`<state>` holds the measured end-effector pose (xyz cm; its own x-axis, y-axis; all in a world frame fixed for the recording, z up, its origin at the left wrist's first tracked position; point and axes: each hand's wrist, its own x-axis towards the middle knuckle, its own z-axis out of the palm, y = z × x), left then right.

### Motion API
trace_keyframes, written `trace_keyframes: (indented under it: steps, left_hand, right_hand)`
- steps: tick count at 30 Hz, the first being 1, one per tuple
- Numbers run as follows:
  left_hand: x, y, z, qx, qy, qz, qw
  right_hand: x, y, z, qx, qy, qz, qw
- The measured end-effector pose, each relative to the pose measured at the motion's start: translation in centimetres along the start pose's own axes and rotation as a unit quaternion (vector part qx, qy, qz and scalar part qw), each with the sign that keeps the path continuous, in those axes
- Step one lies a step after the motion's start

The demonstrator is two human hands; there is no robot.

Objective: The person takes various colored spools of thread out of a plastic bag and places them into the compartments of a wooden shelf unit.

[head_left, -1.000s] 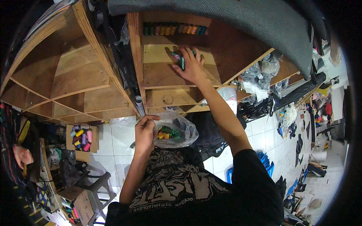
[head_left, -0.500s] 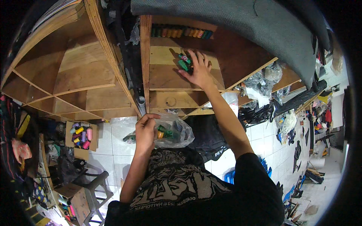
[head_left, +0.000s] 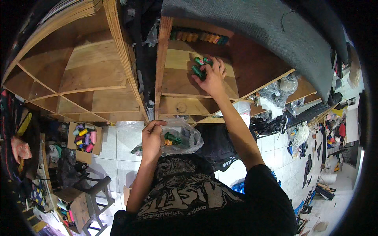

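One wooden compartment (head_left: 181,82). One clear plastic bag (head_left: 193,142) below. Two hands: left hand (head_left: 152,135) closed, pinching bag's edge; right hand (head_left: 214,80) half-curled, firm hold unclear. Three green spools (head_left: 198,72) inside compartment, at right fingertips. One back row of spools (head_left: 193,37), dim; bagged spools (head_left: 172,138) overlapping, both uncountable.
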<state>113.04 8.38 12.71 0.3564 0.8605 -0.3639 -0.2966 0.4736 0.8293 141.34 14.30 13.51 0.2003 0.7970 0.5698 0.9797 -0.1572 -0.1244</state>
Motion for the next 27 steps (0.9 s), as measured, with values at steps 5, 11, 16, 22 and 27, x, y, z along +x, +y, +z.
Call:
trace_keyframes:
  steps: [5, 11, 16, 22, 27]
  left_hand:
    - [0.0, -0.2, -0.2, 0.003, 0.001, 0.008, 1.000]
    - [-0.3, -0.5, 0.0, -0.001, 0.014, 0.019, 1.000]
    - [-1.0, -0.2, 0.1, -0.010, 0.047, 0.016, 0.999]
    - [-1.2, -0.3, -1.1, -0.059, 0.103, 0.035, 0.992]
    - [-1.4, -0.3, -0.7, -0.034, 0.132, 0.041, 0.990]
  right_hand:
    - [1.0, -0.9, -0.6, -0.032, -0.021, 0.024, 0.999]
    - [6.3, 3.3, 0.4, 0.178, 0.133, 0.136, 0.965]
    - [11.0, 10.9, 7.9, 0.291, 0.044, 0.277, 0.915]
    - [14.6, 12.2, 12.5, 0.239, 0.032, 0.166, 0.956]
    - [16.3, 11.2, 13.1, 0.399, -0.077, 0.284, 0.869]
